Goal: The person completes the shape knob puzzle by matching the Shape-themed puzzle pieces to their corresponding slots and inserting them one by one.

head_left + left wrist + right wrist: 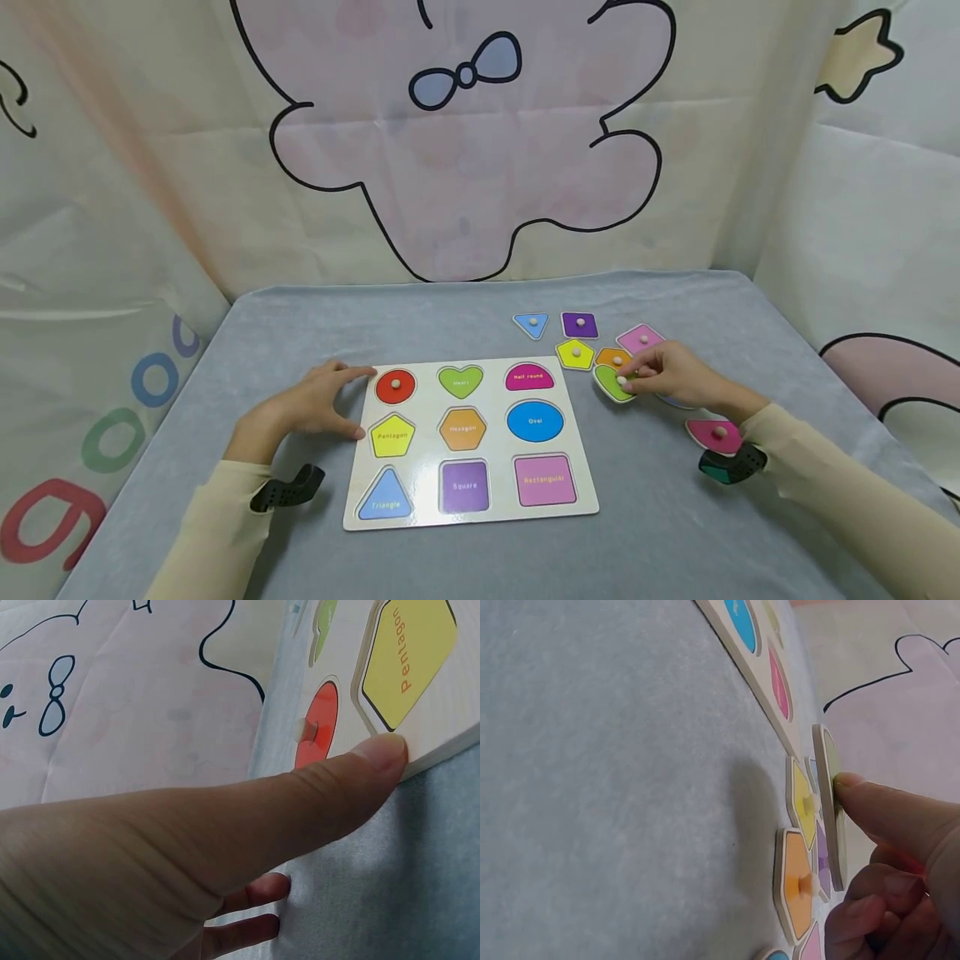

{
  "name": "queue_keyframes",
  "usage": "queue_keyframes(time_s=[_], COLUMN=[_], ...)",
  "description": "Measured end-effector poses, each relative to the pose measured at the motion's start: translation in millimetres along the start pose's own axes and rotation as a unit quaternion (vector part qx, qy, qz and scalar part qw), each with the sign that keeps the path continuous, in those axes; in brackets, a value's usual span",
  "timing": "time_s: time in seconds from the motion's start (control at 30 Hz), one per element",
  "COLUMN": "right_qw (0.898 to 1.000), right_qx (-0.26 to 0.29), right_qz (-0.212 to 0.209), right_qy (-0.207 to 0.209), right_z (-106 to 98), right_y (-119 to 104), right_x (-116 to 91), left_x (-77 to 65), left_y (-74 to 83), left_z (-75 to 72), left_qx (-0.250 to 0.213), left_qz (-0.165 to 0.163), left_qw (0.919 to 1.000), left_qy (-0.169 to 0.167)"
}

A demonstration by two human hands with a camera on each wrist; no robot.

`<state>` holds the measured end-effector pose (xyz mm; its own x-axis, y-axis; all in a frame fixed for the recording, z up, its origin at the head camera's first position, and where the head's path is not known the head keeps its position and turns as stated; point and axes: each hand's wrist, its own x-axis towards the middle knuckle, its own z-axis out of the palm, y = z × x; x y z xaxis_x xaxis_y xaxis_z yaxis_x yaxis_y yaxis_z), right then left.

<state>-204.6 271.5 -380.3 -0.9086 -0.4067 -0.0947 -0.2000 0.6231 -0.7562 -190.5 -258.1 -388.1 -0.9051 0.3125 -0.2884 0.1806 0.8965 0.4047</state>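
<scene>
Pinched by its small knob, a green heart puzzle piece (613, 385) is in my right hand (667, 375). The right wrist view shows this heart piece (830, 810) raised off the cloth and tilted on edge. A white shape puzzle board (498, 446) lies flat, with a red circle piece (395, 386) in its top left recess and printed words in the other recesses. My left hand (307, 408) rests at the board's left edge, index finger by the top corner and thumb (382, 752) on the rim beside the pentagon recess.
Loose knobbed pieces lie right of the board: a blue triangle (528, 327), purple square (573, 330), yellow pentagon (572, 358), pink rectangle (633, 337), orange hexagon (606, 358) and magenta half round (705, 435). A blue piece is partly under my right hand. Grey cloth (645, 517) covers the table.
</scene>
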Motion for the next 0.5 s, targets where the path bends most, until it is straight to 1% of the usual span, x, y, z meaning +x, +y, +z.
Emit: queue_keyframes(time_s=[0.2,0.5], right_qw=[1.000,1.000], right_qx=[0.004,0.009], right_qz=[0.003,0.001], right_qy=[0.003,0.006], right_z=[-0.1,3.1], right_y=[-2.7,-6.2], right_x=[2.2,7.3], left_x=[-0.8,-0.8], left_y=[-0.1,-1.9], left_z=[1.3,0.8], left_qx=[-0.003,-0.001], left_qz=[-0.002,0.003], left_qw=[1.0000,1.0000], left_qy=[0.002,0.002])
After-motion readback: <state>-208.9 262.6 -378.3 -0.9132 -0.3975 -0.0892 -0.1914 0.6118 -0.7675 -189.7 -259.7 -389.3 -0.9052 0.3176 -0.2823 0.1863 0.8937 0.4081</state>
